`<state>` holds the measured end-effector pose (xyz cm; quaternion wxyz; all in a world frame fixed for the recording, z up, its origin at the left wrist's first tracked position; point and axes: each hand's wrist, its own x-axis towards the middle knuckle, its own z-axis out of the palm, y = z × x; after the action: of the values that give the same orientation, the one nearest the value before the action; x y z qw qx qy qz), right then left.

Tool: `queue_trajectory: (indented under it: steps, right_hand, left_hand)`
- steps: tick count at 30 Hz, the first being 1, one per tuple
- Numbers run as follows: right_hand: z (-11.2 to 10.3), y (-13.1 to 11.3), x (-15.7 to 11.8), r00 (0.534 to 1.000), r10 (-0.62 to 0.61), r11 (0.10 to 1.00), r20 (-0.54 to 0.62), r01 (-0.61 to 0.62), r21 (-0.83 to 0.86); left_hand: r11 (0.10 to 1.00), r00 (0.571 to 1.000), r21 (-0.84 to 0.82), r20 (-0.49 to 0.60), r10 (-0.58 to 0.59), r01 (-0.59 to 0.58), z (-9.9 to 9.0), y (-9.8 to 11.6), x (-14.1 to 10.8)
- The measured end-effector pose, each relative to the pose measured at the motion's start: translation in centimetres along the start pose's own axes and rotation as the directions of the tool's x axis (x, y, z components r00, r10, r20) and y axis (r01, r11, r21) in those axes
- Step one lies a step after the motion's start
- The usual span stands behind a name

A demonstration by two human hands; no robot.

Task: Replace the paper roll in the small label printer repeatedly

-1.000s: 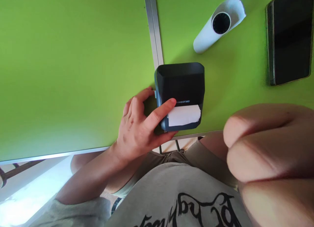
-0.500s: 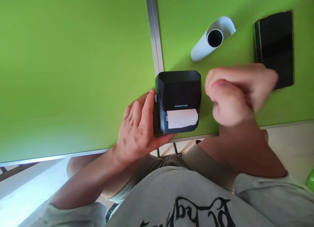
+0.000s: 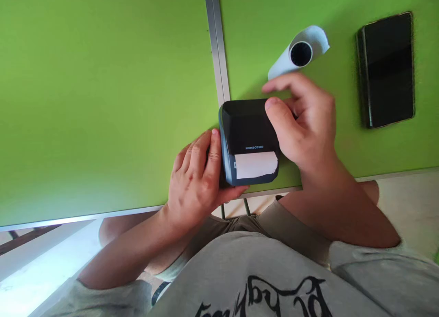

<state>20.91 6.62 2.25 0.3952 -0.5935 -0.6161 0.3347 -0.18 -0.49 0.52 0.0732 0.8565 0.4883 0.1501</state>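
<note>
A small black and blue-grey label printer (image 3: 249, 127) stands near the table's front edge, with a strip of white paper (image 3: 256, 165) lying out of its slot. Along its left side my left hand (image 3: 195, 173) grips it, fingertips on the side and thumb at the front. My right hand (image 3: 305, 120) is at the printer's upper right corner. Its thumb lies over the lid's corner, and the index finger stretches out beyond the back edge, apart from the thumb. The other right fingers are curled and partly hidden.
Behind the printer a white paper roll (image 3: 283, 64) with a dark core lies on its side, its end loose. A black phone (image 3: 389, 72) lies to the right. A metal seam (image 3: 216, 47) crosses the green table (image 3: 103, 102).
My right hand has moved left from beside the phone to the printer's upper right corner, and its fist has opened out. My left hand stays on the printer.
</note>
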Motion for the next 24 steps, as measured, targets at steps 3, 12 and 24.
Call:
queue_trajectory:
  steps: [3, 12, 24]
  right_hand:
    - [-0.1, -0.3, -0.1, 0.994, 0.089, 0.995, 0.062, -0.086, -0.043]
    - [-0.6, -0.2, 0.0, 0.991, 0.085, 0.994, 0.104, -0.077, -0.082]
    - [-1.2, -0.2, 0.1, 0.984, 0.085, 0.993, 0.155, -0.071, -0.089]
  left_hand:
    - [1.0, 1.0, 0.028, 0.025, 0.003, -0.004, -0.1, 0.1, 0.1]
    - [1.0, 1.0, -0.028, -0.004, 0.004, -0.004, -0.3, -0.1, 0.3]
    - [0.999, 0.997, -0.027, -0.068, 0.037, -0.039, -0.2, -0.3, 0.6]
